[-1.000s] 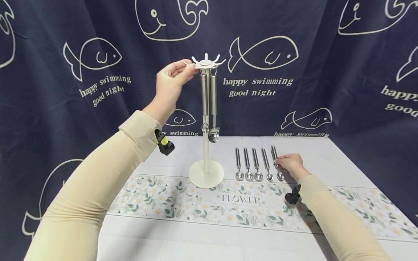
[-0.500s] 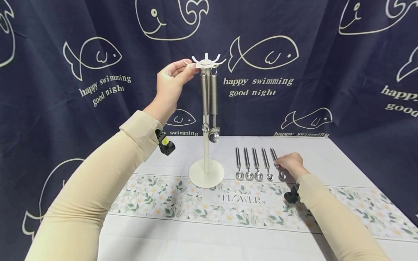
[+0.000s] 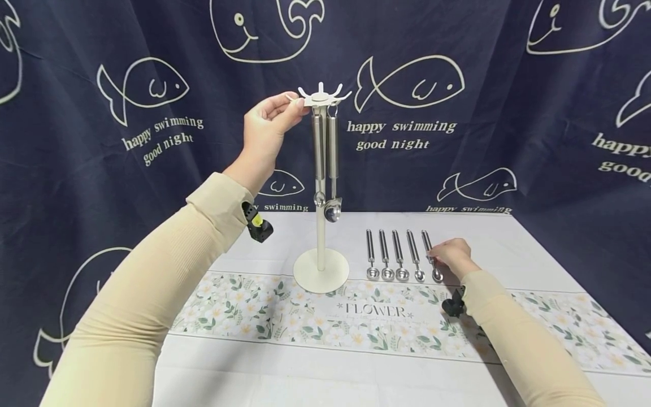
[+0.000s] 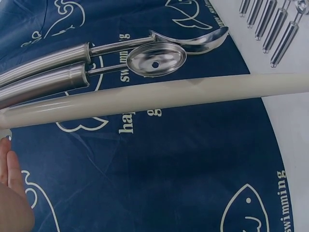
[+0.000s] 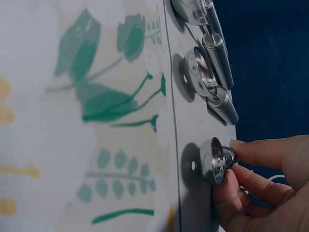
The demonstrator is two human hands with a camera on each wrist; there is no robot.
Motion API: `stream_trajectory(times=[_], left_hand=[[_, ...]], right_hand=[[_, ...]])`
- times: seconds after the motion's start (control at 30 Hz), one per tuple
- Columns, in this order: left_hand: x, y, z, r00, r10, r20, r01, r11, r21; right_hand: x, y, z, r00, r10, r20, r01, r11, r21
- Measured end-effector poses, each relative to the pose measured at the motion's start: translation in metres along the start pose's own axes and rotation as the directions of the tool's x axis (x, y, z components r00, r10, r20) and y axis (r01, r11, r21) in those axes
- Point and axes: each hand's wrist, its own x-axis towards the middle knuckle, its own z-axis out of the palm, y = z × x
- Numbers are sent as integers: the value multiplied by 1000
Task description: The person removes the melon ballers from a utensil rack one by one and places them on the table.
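My left hand (image 3: 267, 133) pinches the hooked top of a cream utensil stand (image 3: 321, 237), between thumb and fingers. Two steel scoops hang from its hooks: one with a small oval bowl (image 4: 157, 60) pierced by a hole, the other with a larger, pointed bowl (image 3: 333, 210). At the right, my right hand (image 3: 454, 255) pinches the end melon baller (image 3: 437, 275) of a row on the table. In the right wrist view, thumb and fingertips close around its neck just behind the round bowl (image 5: 212, 162), which is tipped up near the tabletop. Part of its handle is hidden.
Several more steel melon ballers (image 3: 397, 246) lie side by side between the stand and my right hand, handles away from me. A floral runner (image 3: 356, 330) crosses the white table (image 3: 285, 376). Behind hangs a dark blue fish-print curtain (image 3: 407, 169).
The end melon baller has swung slightly in my right hand, its handle tip dropping a little closer to the row. My left hand and the stand stay where they were.
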Motion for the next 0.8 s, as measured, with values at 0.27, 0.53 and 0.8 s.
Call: stream_trajectory(times=[0.27, 0.53, 0.8], left_hand=[[-1, 2, 0, 1000, -5, -2, 5, 1000, 2], [-1, 2, -1, 1000, -10, -6, 10, 1000, 6], [-1, 1, 0, 1000, -11, -6, 11, 1000, 1]], right_hand=[[0, 2, -2, 1000, -12, 13, 12, 1000, -2], [0, 4, -3, 999, -31, 23, 31, 1000, 1], [-2, 5, -2, 1000, -1, 24, 1, 1000, 22]])
